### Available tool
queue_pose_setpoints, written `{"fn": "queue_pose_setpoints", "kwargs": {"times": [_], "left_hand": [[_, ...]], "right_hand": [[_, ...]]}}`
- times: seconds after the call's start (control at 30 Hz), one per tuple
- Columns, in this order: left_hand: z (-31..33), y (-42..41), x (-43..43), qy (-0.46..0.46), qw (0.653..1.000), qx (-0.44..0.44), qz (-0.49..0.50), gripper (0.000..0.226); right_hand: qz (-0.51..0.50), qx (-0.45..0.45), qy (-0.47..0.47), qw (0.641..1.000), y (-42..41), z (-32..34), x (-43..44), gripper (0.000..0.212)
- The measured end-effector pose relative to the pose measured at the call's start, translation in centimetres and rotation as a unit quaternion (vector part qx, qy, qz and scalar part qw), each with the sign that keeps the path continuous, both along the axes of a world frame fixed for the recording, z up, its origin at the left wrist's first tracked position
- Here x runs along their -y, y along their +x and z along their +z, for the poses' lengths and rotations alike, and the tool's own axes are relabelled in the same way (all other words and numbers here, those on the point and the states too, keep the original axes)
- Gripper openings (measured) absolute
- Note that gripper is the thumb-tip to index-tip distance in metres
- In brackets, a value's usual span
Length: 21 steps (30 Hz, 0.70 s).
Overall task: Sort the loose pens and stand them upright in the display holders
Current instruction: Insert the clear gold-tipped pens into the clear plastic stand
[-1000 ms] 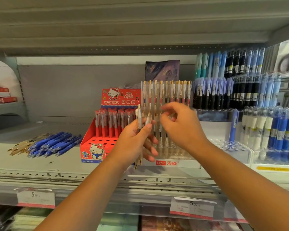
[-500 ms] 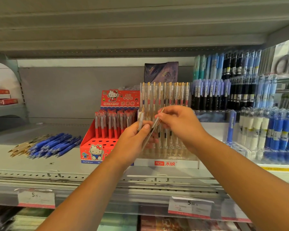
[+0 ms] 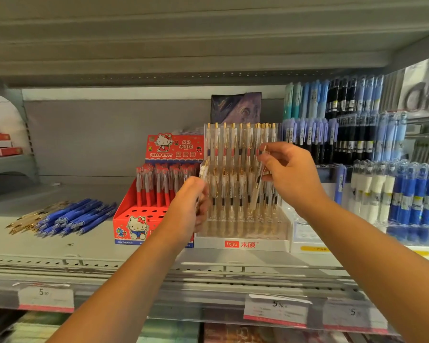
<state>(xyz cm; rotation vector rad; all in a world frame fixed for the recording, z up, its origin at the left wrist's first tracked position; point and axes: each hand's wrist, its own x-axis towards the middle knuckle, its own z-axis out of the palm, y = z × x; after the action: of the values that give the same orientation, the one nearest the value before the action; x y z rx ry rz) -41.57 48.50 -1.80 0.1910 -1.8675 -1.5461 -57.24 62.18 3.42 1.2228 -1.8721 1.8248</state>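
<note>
My right hand (image 3: 291,175) pinches a clear gold-clipped pen (image 3: 257,184) near its top, holding it nearly upright over the right side of the clear tiered holder (image 3: 243,240), which is full of matching pens. My left hand (image 3: 190,209) grips a few more clear pens (image 3: 203,170) at the holder's left front corner. A loose pile of blue pens (image 3: 72,217) and gold pens (image 3: 26,220) lies flat on the shelf at the left.
A red Hello Kitty pen box (image 3: 134,226) stands left of the clear holder, with open holes in front. Racks of blue, black and white pens (image 3: 396,194) fill the right. The shelf above (image 3: 183,45) hangs low. Price tags (image 3: 276,310) line the front rail.
My right hand drew one pen away from the bundle in my left hand and carried it right and up, turning it upright in front of the clear holder. My left hand stayed put.
</note>
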Motion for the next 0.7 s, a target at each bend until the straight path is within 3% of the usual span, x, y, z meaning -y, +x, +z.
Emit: {"fn": "queue_pose_setpoints", "kwargs": {"times": [0.1, 0.2, 0.43, 0.7], "left_hand": [[0.3, -0.3, -0.1, 0.065, 0.998, -0.002, -0.022, 0.031], [0.6, -0.7, -0.1, 0.071, 0.997, 0.013, 0.020, 0.024], [-0.1, 0.0, -0.2, -0.071, 0.992, -0.015, 0.101, 0.008], [0.2, -0.1, -0.7, -0.102, 0.989, -0.025, 0.107, 0.015]], "right_hand": [[0.009, -0.015, 0.047, 0.999, -0.1, -0.6, 0.4, 0.029], [0.014, -0.020, 0.070, 0.997, -0.2, -1.2, 0.8, 0.030], [-0.019, -0.049, 0.122, 0.991, -0.4, -2.5, 1.4, 0.015], [-0.100, -0.115, 0.153, 0.976, 0.0, -2.6, 1.0, 0.023]]}}
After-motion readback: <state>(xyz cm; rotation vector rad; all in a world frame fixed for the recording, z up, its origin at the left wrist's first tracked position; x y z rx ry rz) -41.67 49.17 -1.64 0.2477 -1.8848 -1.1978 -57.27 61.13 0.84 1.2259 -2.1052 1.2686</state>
